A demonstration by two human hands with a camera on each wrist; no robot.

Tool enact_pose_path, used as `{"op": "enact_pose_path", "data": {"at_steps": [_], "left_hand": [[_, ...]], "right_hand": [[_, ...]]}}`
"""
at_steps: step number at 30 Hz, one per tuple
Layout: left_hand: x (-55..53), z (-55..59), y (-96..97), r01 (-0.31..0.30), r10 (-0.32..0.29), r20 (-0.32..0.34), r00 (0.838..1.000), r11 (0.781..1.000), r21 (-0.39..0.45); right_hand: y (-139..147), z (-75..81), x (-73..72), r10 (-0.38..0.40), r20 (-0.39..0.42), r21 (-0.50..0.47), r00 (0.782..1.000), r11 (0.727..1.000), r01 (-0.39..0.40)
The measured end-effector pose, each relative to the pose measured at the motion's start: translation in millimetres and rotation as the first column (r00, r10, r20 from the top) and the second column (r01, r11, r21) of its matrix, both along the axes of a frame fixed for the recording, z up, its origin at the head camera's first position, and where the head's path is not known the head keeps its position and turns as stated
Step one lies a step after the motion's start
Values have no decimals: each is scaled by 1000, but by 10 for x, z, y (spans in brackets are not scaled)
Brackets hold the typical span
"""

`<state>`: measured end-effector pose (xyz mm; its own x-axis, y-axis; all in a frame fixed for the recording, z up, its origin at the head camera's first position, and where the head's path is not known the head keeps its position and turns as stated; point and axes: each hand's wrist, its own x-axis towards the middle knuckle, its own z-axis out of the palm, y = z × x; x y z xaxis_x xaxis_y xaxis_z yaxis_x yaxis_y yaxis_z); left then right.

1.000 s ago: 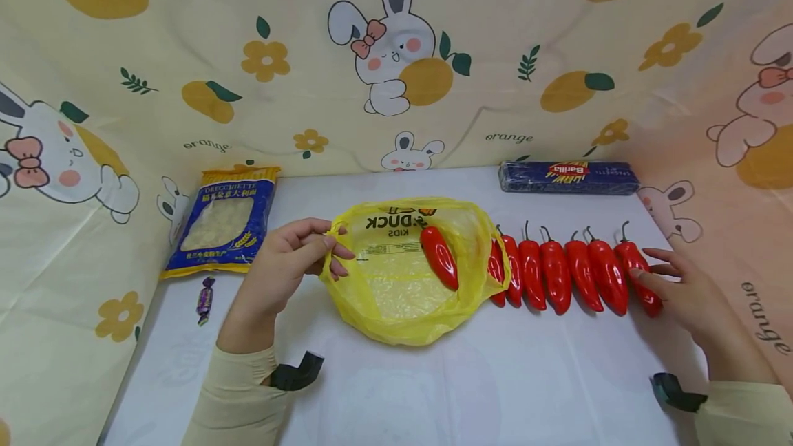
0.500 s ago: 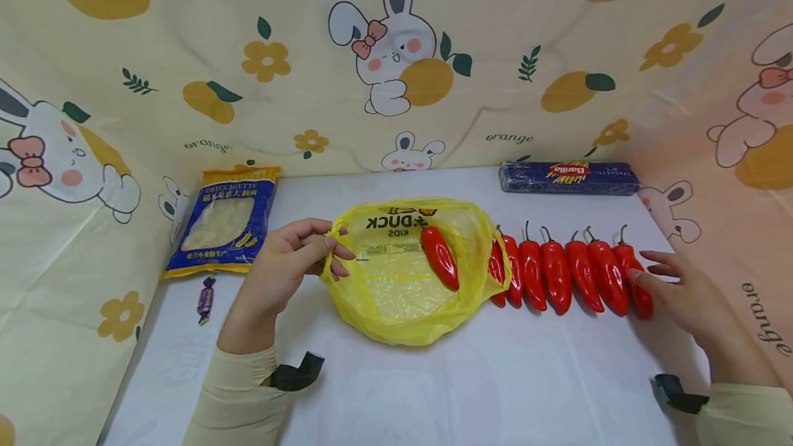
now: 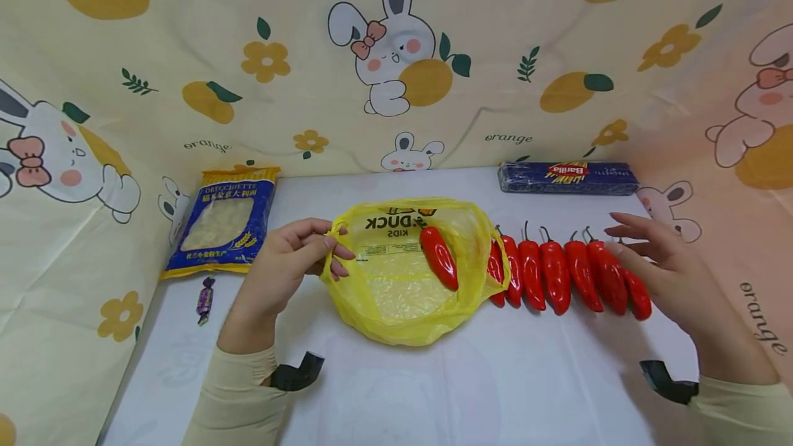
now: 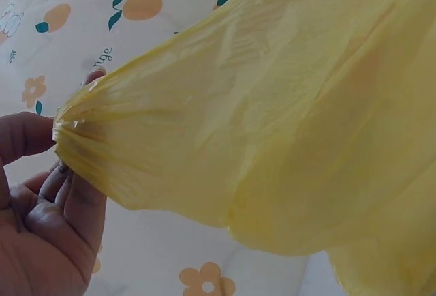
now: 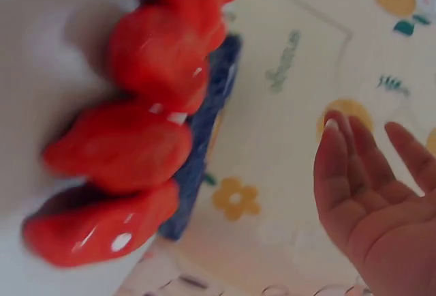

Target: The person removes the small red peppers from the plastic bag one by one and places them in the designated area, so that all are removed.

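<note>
A yellow plastic bag point(image 3: 396, 322) lies spread with its mouth facing up, and one red chili pepper point(image 3: 439, 259) is inside it. My left hand point(image 3: 291, 263) pinches the bag's left edge; the left wrist view shows the bag point(image 4: 204, 139) gathered between thumb and fingers. A row of red chili peppers point(image 3: 555, 277) extends to the right of the bag, the leftmost partly behind its yellow film. My right hand point(image 3: 665, 270) is just above the right end of the row, by the last pepper point(image 3: 637, 294), fingers apart and holding nothing.
A blue packet of orecchiette pasta point(image 3: 224, 222) lies at the back left, with a purple wrapped candy point(image 3: 205, 301) in front. A dark blue spaghetti pack point(image 3: 568, 177) lies behind the peppers. Patterned cloth point(image 3: 297, 33) walls the table's back and sides.
My right hand nudged the rightmost pepper leftward against its neighbour, then let go and lifted up and to the left. The left hand and the bag stay put.
</note>
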<state>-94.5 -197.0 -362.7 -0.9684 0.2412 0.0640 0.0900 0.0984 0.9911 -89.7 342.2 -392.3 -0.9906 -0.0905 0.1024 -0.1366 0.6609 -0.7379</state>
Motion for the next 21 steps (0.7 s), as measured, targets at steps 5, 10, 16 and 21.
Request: {"op": "enact_pose_path", "data": {"at_steps": [5,10,16,21], "left_hand": [[2,-5,0,-5,5,9,1000,1000,0],[6,-4,6,-7,7,14,1000,1000,-5],[1,-15,4,-2,2,8,1000,1000,2],[-8,-28,0,1,-1,3,1000,1000,6]], "right_hand": [[-287,46,9,159,-49,-99,986,982,-163],[-601,40,-8,278,-68,-227,958,931,-286],[-905,-17,-58,362,-68,-373,930,855,-360],[-1147,-42,-84,363,14,-398,932,857,-328]]}}
